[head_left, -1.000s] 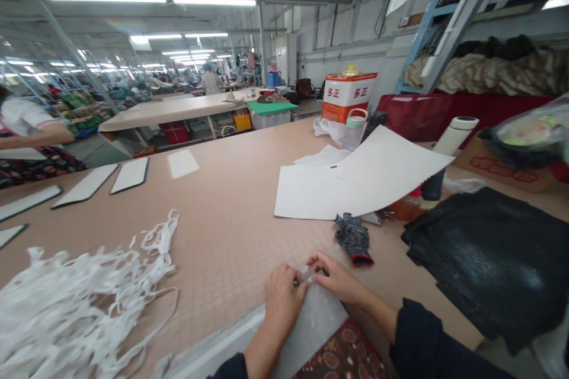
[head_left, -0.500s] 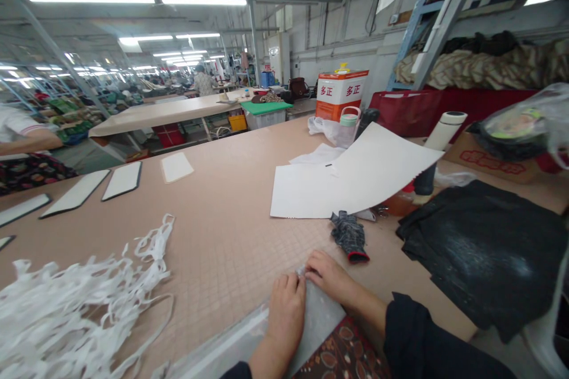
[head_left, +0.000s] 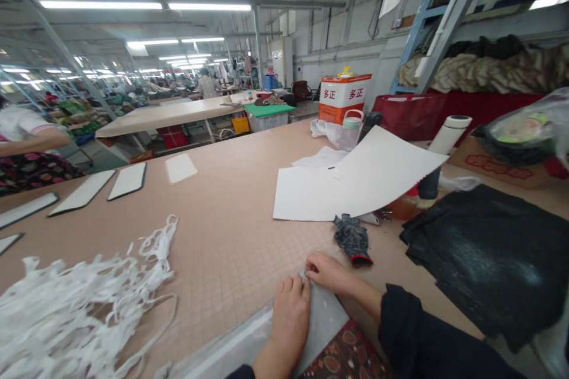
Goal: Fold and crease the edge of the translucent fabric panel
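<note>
Pinching the top corner of a grey sheet (head_left: 322, 323) at the desk (head_left: 222, 231) edge, the left hand (head_left: 290, 321) and right hand (head_left: 329, 272) keep both grips pressed together.

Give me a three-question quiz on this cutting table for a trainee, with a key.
1. Which is nearer the dark knit glove: A, the left hand, or B, the right hand?
2. True or false: the pile of white strips lies to the left of both hands.
3. What colour is the glove's cuff?

Key: 1. B; 2. True; 3. Red.
</note>
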`<state>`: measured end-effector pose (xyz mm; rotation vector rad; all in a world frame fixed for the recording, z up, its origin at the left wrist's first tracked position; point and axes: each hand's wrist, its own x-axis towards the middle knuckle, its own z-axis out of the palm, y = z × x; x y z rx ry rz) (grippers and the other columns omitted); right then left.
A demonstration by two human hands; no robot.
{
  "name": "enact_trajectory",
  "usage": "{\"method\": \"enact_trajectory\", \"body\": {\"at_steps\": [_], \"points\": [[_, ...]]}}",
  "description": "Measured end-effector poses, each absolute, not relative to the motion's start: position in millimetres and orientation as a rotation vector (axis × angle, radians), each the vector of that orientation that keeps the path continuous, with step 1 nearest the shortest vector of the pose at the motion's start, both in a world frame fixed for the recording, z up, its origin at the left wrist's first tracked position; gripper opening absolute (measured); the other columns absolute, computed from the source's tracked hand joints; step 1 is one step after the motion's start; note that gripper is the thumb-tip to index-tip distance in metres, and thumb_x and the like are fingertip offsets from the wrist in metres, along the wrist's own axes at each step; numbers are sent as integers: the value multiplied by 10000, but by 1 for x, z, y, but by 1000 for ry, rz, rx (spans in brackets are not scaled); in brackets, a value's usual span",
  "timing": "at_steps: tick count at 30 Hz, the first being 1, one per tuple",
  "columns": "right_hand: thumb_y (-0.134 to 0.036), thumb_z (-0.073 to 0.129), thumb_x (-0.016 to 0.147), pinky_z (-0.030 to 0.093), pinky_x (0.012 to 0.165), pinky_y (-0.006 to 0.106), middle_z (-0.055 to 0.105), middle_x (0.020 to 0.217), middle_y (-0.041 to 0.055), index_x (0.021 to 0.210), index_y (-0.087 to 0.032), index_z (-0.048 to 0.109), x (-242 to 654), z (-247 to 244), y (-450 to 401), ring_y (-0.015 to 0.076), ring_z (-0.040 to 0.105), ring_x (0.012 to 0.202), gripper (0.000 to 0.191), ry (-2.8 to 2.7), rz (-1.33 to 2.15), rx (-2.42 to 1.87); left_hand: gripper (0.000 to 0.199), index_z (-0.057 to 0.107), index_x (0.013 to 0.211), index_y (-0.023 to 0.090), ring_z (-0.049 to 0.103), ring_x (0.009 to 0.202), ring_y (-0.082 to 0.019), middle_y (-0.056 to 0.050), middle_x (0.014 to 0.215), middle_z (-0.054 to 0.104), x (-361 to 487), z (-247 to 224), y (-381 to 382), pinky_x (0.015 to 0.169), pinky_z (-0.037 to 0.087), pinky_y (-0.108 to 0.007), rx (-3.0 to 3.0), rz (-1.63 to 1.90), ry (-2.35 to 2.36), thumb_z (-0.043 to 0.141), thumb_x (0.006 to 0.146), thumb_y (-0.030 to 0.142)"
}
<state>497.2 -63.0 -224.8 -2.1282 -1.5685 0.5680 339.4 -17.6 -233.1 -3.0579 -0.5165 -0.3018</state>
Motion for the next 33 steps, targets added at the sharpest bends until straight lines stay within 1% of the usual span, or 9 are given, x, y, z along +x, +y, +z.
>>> {"method": "enact_trajectory", "body": {"at_steps": [3,6,11,16,18,22,27,29,33], "points": [[-125,512,669,337,637,230,579,737,20,690,-170,565,497,-225,-60,141,487,708,72,-1575,582,-2142,338,481,1144,140,497,824,-206,-55,948,554,340,-234,-17,692,440,-351,-3064,-280,-528,490,808,97],[-103,516,651,333,624,225,582,727,13,727,-169,564,497,-226,-58,138,488,695,111,-1576,598,-2147,319,492,1127,147,499,823,-211,-54,946,555,341,-233,-17,690,437,-359,-3059,-268,-545,471,813,92],[-126,502,688,347,612,224,592,753,15,759,-173,554,498,-225,-56,137,502,691,100,-1549,603,-2153,314,503,1109,144,497,824,-215,-64,946,555,341,-231,-18,694,430,-362,-3068,-253,-552,436,812,68],[-78,472,684,365,662,247,585,766,24,756,-173,550,493,-224,-55,152,503,730,142,-1526,537,-2167,324,496,1115,156,492,828,-212,-65,943,547,341,-232,-18,697,419,-356,-3090,-274,-568,423,812,67],[-48,448,688,374,704,254,581,802,33,776,-172,549,488,-222,-58,158,505,779,182,-1519,491,-2162,317,501,1105,169,497,831,-207,-59,940,547,341,-233,-16,699,418,-346,-3110,-289,-590,426,813,70],[-21,380,739,384,779,264,571,859,53,823,-165,561,475,-226,-71,159,503,860,246,-1527,399,-2020,276,539,1033,188,509,840,-185,-40,909,557,337,-233,-10,731,416,-315,-3230,-350,-750,408,818,74],[-29,366,779,407,788,283,584,887,57,872,-171,593,467,-229,-84,164,514,878,283,-1608,417,-1937,192,585,817,164,523,839,-169,-35,845,568,326,-224,-1,743,419,-284,-3333,-264,-999,406,823,96],[-39,378,792,410,791,283,589,901,57,903,-174,601,465,-227,-86,165,513,888,283,-1672,396,-1947,190,584,817,168,522,827,-174,-34,852,569,323,-221,-2,724,423,-294,-3290,-221,-897,410,828,93],[-76,446,802,413,819,309,597,948,54,935,-183,598,459,-226,-92,183,502,910,229,-1909,252,-1918,180,569,919,169,516,820,-199,-43,878,569,318,-220,-7,682,433,-323,-3144,-180,-570,444,825,81]]}}
